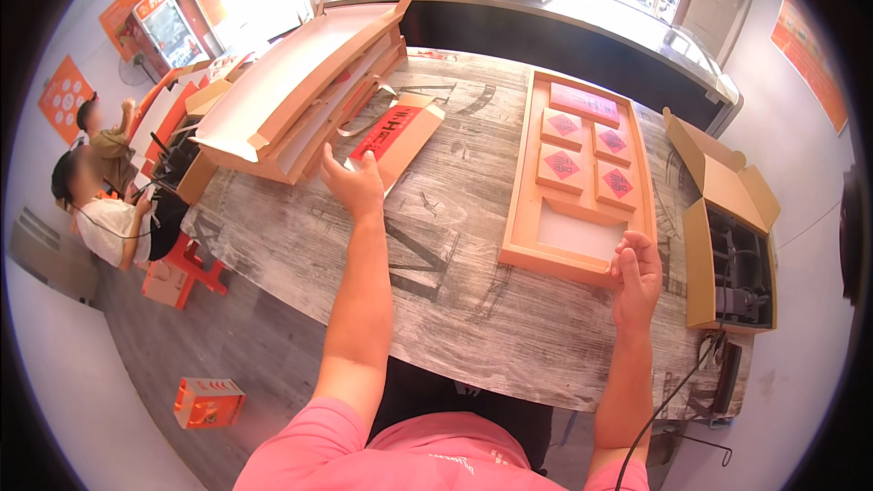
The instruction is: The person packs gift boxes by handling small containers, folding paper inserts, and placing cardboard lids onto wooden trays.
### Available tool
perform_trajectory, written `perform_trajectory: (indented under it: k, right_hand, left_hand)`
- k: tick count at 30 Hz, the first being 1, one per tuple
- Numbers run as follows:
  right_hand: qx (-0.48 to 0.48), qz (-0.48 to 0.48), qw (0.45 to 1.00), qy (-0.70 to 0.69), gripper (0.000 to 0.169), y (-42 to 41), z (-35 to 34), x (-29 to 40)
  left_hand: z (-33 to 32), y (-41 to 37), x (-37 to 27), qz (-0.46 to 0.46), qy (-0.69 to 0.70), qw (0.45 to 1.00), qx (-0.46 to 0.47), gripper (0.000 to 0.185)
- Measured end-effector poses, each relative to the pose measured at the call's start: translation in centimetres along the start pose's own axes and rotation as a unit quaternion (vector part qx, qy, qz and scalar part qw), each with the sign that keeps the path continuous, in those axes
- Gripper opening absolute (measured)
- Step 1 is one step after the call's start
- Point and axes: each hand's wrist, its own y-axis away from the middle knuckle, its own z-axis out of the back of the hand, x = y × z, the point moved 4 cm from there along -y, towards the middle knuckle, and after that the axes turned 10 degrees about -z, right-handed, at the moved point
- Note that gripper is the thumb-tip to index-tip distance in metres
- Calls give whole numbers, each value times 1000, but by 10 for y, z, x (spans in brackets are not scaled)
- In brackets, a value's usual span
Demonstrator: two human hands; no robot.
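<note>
My left hand [354,184] is at the near end of a long cardboard box [412,143] with a red label bearing writing. Its fingers are spread, and the thumb overlaps the label. My right hand [638,279] is at the near right corner of a shallow cardboard tray [515,218], its fingers curled. Whether it grips the rim cannot be told. Several small square boxes [560,165] with pink diamond labels sit in the tray, below a pink rectangular box [583,103] at the far end. A near recess [580,235] shows a white bottom.
Large cardboard trays [300,75] are stacked on the left of the wood-patterned table [450,314]. An open carton [736,273] with black equipment and a cable stands at right. Two people [112,218] are at far left. An orange-and-white box [208,402] is on the floor.
</note>
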Motion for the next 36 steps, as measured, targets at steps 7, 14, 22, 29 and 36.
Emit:
perform_trajectory:
  k: [7, 14, 22, 29, 36]
  right_hand:
    - [-39, 18, 998, 35, 22, 2, 13, 4]
    - [-81, 89, 975, 185, 22, -4, 15, 7]
    - [-26, 163, 886, 433, 21, 3, -9, 20]
    - [63, 97, 904, 411, 22, 7, -22, 20]
    - [22, 71, 960, 269, 18, 2, 15, 44]
  left_hand:
    - [-6, 22, -89, -305, 35, 944, 123, 51]
    - [-31, 67, -99, -278, 148, 902, 297, 40]
    - [4, 131, -200, -448, 252, 715, 474, 40]
    - [-5, 133, -192, -427, 262, 699, 511, 22]
    - [11, 92, -176, -242, 264, 647, 673, 29]
